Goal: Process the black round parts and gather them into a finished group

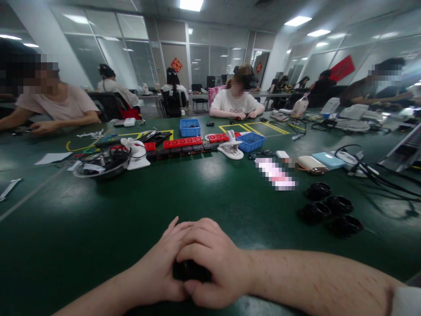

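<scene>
Both hands close around a black rounded part (pixel 191 271) at the near middle of the green table. My left hand (pixel 161 263) wraps its far and left side, with one fingertip sticking up. My right hand (pixel 215 259) curls over its top and right side, and its thumb lies along the near edge. Fingers cover most of the part, so its exact kind is hidden. To the right stand several black, hollow, ring-shaped parts (pixel 340 204) in a loose group.
Across the table runs a row of red and black blocks (pixel 182 142) between two white clip stands (pixel 231 147). Blue bins (pixel 251 142), a metal bowl (pixel 98 173), a wrench (pixel 9 189) and cables (pixel 368 169) lie around. Co-workers (pixel 237 98) sit opposite and at the sides.
</scene>
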A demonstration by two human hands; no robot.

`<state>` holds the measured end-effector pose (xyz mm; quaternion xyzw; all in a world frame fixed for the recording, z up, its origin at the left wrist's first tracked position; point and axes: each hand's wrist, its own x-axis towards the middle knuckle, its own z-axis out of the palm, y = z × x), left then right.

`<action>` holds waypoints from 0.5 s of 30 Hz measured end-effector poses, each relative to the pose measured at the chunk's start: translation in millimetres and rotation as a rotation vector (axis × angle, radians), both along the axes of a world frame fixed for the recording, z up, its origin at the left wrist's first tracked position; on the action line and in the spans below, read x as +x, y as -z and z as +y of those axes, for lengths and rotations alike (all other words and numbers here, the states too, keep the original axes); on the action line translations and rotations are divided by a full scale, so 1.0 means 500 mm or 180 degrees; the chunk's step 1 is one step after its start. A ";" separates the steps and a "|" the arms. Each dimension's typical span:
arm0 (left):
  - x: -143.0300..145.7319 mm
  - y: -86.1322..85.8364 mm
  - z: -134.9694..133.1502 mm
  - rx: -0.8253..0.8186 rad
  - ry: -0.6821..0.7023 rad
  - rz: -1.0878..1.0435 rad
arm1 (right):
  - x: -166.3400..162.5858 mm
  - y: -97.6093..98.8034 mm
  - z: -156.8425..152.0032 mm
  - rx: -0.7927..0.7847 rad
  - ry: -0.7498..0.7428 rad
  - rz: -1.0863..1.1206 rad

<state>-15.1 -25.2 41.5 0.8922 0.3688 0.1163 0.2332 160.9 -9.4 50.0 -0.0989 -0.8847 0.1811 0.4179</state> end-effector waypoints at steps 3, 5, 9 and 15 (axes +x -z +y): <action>-0.003 0.008 -0.003 0.0215 -0.0254 0.0096 | 0.001 -0.004 -0.005 -0.0170 0.0238 -0.0080; -0.004 0.019 -0.009 0.0383 -0.0462 0.0113 | 0.000 -0.003 -0.007 -0.0224 0.0346 -0.0209; 0.004 0.029 -0.027 0.0710 -0.0767 0.0112 | -0.002 0.002 -0.008 -0.0337 0.0709 -0.0820; 0.015 0.015 -0.025 0.0595 -0.0985 0.0143 | -0.001 0.004 -0.001 -0.0480 0.0732 -0.0978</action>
